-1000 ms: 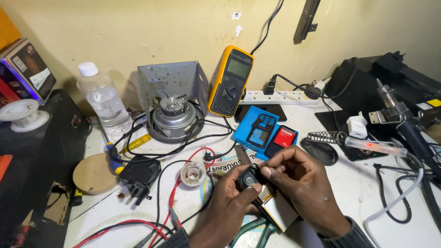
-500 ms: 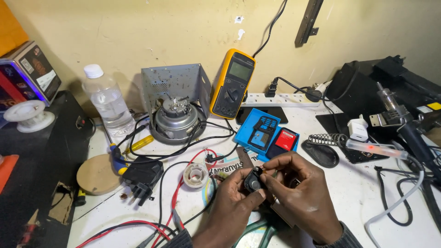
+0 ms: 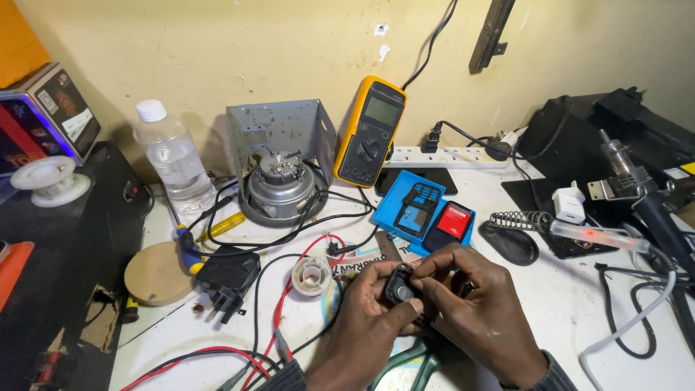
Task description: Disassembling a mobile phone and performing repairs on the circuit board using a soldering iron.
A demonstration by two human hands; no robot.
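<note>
I hold a small black round component between both hands, low over the white desk, at about six o'clock from the yellow multimeter that leans against the wall. My left hand cups it from below and from nine o'clock, thumb pressed across its lower edge; my right hand comes in from three o'clock with the fingers pinched on its top rim. Both hands are closed on the part, not loose.

As for progress, I judge the work to be in the middle: the part is off the desk and being turned or inspected, with a paler round face in its centre showing toward me. Nothing is connected to it that I can make out, the red and black leads lie slack on the desk at nine o'clock of my hands, and the soldering iron rests in its coil stand at two o'clock, untouched. So any testing or joining looks still ahead.

The part is stubby, so its long axis is hard to call; its round face tilts up toward me, slightly to eleven o'clock. What is behind my fingers I cannot tell.

The motor, the solder reel and the blue tray sit apart from it.
</note>
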